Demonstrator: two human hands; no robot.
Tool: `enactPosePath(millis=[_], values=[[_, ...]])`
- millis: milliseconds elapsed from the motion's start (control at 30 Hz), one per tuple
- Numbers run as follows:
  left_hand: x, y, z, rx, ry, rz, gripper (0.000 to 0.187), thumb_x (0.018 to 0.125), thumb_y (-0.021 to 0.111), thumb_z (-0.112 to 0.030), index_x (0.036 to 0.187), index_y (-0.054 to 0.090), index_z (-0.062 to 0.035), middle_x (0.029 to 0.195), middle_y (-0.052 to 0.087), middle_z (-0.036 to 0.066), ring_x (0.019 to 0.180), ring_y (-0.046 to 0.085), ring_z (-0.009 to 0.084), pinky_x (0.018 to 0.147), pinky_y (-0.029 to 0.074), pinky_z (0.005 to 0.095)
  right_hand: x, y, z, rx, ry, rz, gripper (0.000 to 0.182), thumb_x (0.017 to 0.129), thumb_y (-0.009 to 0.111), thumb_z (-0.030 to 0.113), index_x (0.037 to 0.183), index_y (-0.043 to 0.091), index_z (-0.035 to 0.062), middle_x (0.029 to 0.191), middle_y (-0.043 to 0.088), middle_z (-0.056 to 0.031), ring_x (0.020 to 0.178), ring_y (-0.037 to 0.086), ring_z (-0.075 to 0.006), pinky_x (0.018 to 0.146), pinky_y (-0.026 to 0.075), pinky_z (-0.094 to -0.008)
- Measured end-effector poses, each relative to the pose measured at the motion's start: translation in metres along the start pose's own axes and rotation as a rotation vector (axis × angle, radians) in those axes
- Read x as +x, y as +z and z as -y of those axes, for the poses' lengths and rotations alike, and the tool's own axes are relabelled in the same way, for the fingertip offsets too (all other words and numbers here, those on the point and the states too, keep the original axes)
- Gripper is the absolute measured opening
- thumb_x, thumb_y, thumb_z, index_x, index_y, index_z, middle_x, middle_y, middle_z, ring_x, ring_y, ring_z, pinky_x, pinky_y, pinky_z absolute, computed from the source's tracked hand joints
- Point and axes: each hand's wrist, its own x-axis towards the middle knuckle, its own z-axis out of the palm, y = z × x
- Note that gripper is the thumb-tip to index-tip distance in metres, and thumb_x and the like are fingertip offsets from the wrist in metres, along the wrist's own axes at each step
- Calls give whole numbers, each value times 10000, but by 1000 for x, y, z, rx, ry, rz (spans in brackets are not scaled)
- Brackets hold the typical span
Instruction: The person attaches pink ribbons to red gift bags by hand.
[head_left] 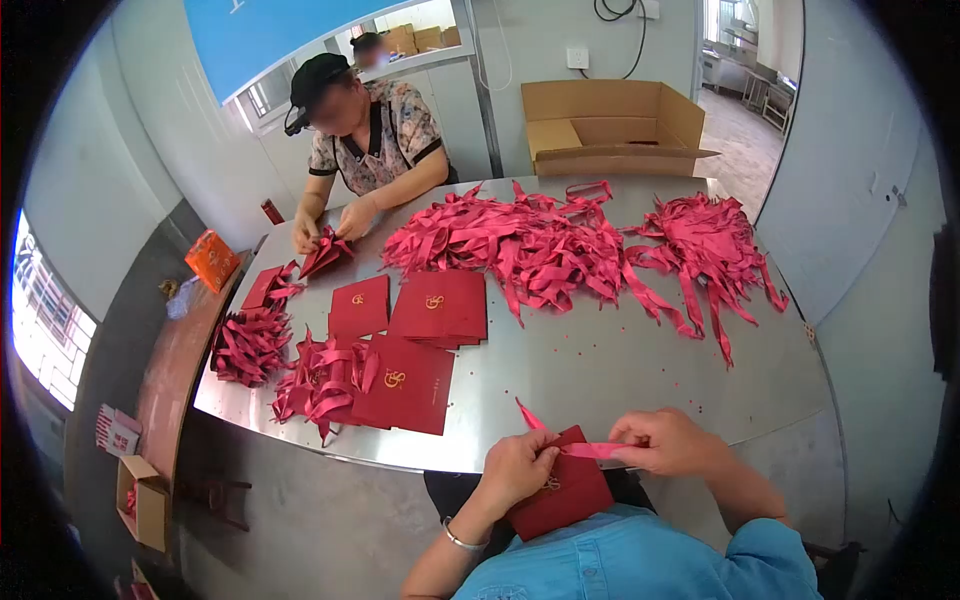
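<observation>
My left hand [518, 466] is closed on a dark red card sleeve [568, 497] with gold print, held tilted against my body at the table's near edge. A pinkish-red ribbon [592, 450] runs across the upper part of the sleeve, and its loose end sticks up beyond my left fingers. My right hand [662, 442] pinches the other end of this ribbon, to the right of the sleeve. Whether the ribbon passes through a hole in the sleeve is hidden by my fingers.
Ribbon heaps [510, 240] cover the metal table's [600, 370] far side. Stacked red sleeves [405, 385] and ribboned sleeves [325, 385] lie at left. Across the table a person [370, 150] handles a red piece. An open cardboard box [610, 125] stands behind.
</observation>
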Motion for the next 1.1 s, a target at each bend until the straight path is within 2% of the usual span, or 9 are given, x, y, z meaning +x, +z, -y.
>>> enactPosePath(millis=[200, 300, 367, 467, 700, 800, 867, 1000, 1100], values=[[8, 10, 10, -73, -27, 9, 194, 880, 626, -132, 1024, 693, -20, 789, 710, 141, 721, 703, 201, 634, 529, 322, -23, -30, -13, 501, -143, -44, 117, 798, 724, 23, 900, 671, 4, 772, 688, -57, 676, 637, -101, 546, 483, -262], [13, 9, 9, -77, -7, 7, 165, 876, 629, -88, 1003, 687, 1, 761, 706, 112, 674, 662, 126, 616, 512, 293, -26, -34, -23, 727, -24, -44, 156, 801, 695, 5, 953, 666, -16, 848, 681, -112, 639, 623, -146, 547, 483, -269], [15, 7, 6, -115, -11, 5, 148, 871, 634, -62, 987, 682, 16, 763, 706, 93, 659, 621, 97, 612, 497, 273, -13, -26, -33, 1130, -383, 39, 225, 816, 667, 12, 1037, 652, -26, 906, 665, -133, 653, 599, -178, 586, 487, -289], [18, 8, 11, -144, -41, 34, 134, 867, 636, -41, 978, 681, 20, 757, 697, 66, 668, 597, 87, 618, 484, 265, 0, -19, -14, 1297, -396, -73, 286, 834, 667, 40, 1104, 621, -41, 957, 641, -142, 720, 588, -201, 626, 487, -312], [21, 0, 3, -101, -110, 85, 130, 873, 639, -65, 965, 692, 9, 732, 685, 44, 658, 577, 82, 613, 470, 262, 27, 0, -47, 1257, -510, -296, 293, 883, 600, -12, 1176, 609, -13, 1004, 644, -148, 836, 623, -199, 714, 500, -305], [22, 3, 7, -146, -144, 97, 131, 878, 638, -83, 952, 697, 7, 723, 686, 53, 660, 595, 95, 606, 472, 270, 33, -1, -41, 1246, -458, -320, 235, 896, 647, 96, 1124, 612, 53, 944, 588, -102, 786, 561, -184, 640, 470, -325], [22, 2, 5, -103, -118, 78, 133, 871, 643, -75, 960, 694, 11, 738, 690, 58, 674, 612, 102, 615, 482, 273, 43, 0, -27, 937, -700, -480, 140, 926, 615, 89, 1055, 605, 34, 904, 564, -94, 762, 548, -160, 639, 471, -328], [17, 11, 15, -221, -11, -41, 184, 846, 664, -40, 1015, 650, 31, 796, 700, 85, 738, 659, 125, 663, 518, 281, 38, 3, -6, 1097, -703, -268, 112, 925, 557, -1, 1028, 592, 22, 936, 591, -106, 718, 557, -139, 591, 463, -289], [13, 7, 12, -293, -33, -60, 244, 833, 636, 14, 1069, 578, 39, 856, 699, 103, 788, 667, 133, 711, 532, 282, 27, 10, 3, 980, -413, -60, 134, 894, 579, -30, 1018, 605, 13, 927, 628, -122, 687, 581, -123, 542, 453, -248]])
